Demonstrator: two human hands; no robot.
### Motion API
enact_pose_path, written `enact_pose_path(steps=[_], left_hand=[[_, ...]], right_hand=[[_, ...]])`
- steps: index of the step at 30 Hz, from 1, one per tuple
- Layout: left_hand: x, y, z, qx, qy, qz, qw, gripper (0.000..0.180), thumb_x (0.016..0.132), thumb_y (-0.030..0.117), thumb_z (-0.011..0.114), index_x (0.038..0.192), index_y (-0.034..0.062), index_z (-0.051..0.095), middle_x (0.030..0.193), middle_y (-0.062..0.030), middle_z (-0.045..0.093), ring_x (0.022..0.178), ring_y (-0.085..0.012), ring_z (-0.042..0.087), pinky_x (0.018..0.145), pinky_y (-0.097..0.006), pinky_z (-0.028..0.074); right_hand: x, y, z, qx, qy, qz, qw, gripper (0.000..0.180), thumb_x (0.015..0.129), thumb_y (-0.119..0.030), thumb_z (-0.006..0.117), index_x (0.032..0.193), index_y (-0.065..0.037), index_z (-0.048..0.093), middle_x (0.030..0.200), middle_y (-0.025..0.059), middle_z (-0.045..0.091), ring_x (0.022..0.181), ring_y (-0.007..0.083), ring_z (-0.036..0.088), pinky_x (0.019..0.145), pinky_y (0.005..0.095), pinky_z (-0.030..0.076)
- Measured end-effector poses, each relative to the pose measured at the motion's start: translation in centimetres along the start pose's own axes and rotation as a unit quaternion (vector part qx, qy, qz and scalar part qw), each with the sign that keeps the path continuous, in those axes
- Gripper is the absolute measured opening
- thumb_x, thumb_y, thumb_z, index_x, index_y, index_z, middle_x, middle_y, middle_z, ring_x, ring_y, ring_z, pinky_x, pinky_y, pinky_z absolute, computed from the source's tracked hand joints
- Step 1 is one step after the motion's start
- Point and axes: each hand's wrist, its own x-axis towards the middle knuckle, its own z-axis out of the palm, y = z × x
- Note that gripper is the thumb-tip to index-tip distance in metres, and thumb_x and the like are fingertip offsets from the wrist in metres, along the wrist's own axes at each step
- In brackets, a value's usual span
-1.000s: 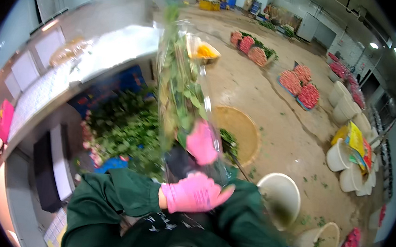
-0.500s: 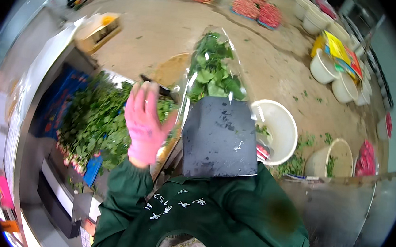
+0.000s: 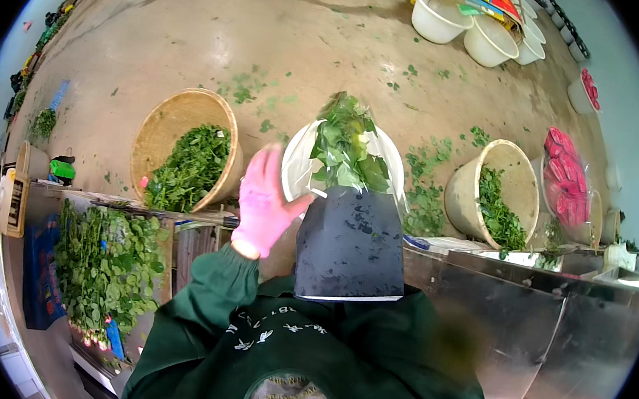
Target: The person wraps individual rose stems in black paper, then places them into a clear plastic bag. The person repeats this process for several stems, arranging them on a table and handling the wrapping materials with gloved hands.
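Head view: my left hand (image 3: 264, 204) was open, thumb spread toward the dark wrapper (image 3: 351, 248) at its three o'clock; whether they touched, I couldn't tell. My right hand was hidden, its hold unknown. Leafy stems (image 3: 347, 149) jutted at the wrapper's twelve o'clock, across a white bucket (image 3: 293, 159); the wrapper's wet-looking surface could have made it slip.

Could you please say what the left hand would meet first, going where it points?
Beyond the left hand, the way looks free between tan tub and white bucket, though depth is unclear.
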Motion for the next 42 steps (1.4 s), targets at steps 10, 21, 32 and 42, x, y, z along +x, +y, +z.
enact_pose_path(steps=[10,21,32,42], left_hand=[[4.0,2.2,9.2,0.022,-0.16,-0.05,0.986,0.09,0.065,0.031,0.081,0.14,0.0039,0.039,0.13,-0.0199,0.051,0.122,-0.0375,0.049,0.1,-0.046,0.042],[6.1,-0.9,14.1,0.035,-0.117,-0.142,0.982,0.067,0.081,0.023,0.066,0.14,0.0037,0.041,0.093,-0.0157,0.064,0.086,-0.0321,0.064,0.074,-0.045,0.05],[4.2,6.8,11.7,-0.197,-0.279,0.008,0.94,0.053,0.078,0.011,0.065,0.13,0.0103,0.054,0.067,-0.012,0.057,0.067,-0.0296,0.063,0.057,-0.039,0.047],[-2.0,4.5,8.7,-0.185,-0.266,-0.104,0.94,0.056,0.083,0.007,0.059,0.137,0.0067,0.048,0.076,-0.0174,0.063,0.071,-0.0339,0.064,0.067,-0.043,0.052]], right_hand=[[5.5,4.8,-5.8,-0.027,0.006,0.038,0.999,0.032,0.089,-0.022,0.054,0.115,-0.003,0.06,0.097,0.0231,0.063,0.091,0.0347,0.063,0.079,0.0427,0.05],[7.8,7.1,-5.3,-0.067,-0.028,0.053,0.996,0.032,0.09,-0.023,0.054,0.114,-0.003,0.06,0.096,0.0231,0.064,0.091,0.0337,0.064,0.079,0.0422,0.05],[9.2,9.5,-5.1,-0.1,-0.077,0.07,0.99,0.031,0.091,-0.024,0.054,0.113,-0.004,0.061,0.096,0.0232,0.065,0.091,0.0326,0.064,0.08,0.0417,0.049],[12.0,19.1,-7.5,-0.252,-0.144,0.083,0.953,0.031,0.092,-0.025,0.053,0.112,-0.004,0.061,0.095,0.0232,0.066,0.091,0.0317,0.065,0.081,0.0413,0.049]])
